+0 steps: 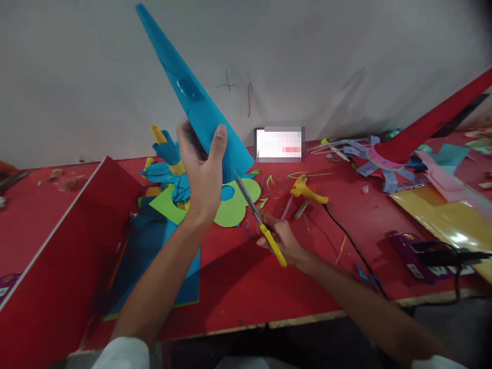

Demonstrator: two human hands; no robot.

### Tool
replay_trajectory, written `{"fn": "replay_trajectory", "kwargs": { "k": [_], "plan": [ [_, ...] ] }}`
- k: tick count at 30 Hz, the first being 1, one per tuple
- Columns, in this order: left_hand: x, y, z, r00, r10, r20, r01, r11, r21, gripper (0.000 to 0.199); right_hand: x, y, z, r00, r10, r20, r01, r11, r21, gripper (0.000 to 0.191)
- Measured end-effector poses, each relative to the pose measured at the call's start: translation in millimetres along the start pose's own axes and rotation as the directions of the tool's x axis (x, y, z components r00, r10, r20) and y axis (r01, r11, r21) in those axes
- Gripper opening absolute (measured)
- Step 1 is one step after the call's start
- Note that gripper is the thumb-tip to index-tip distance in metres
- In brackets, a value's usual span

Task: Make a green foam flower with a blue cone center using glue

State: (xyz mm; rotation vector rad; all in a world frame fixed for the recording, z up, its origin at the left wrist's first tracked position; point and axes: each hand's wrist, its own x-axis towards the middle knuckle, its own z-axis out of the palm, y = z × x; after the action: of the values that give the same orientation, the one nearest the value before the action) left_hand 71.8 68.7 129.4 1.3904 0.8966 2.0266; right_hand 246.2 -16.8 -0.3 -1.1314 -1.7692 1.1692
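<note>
A tall blue paper cone tilts up to the left, gripped near its wide end by my left hand, thumb across its front. A glossy patch shows on the cone's side. My right hand holds yellow-handled scissors, with the blades pointing up at the cone's lower edge. Whether the blades touch the paper I cannot tell. Below the cone lies a lime-green paper shape with rounded lobes. Behind my left wrist is a blue and yellow paper piece, partly hidden.
A yellow glue gun with a black cord lies right of the scissors. A phone leans on the wall. A red upright panel stands at left, blue sheets beside it. At right are a red cone and yellow sheets.
</note>
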Motion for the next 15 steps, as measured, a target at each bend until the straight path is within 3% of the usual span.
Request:
{"fn": "replay_trajectory", "kwargs": {
  "k": [15],
  "plan": [
    [-0.3,2.2,1.8,1.000,-0.029,0.012,0.029,0.998,-0.051,0.037,2.3,-2.0,-1.1,0.998,0.055,-0.044,-0.058,0.996,-0.074,0.067]
  ]
}}
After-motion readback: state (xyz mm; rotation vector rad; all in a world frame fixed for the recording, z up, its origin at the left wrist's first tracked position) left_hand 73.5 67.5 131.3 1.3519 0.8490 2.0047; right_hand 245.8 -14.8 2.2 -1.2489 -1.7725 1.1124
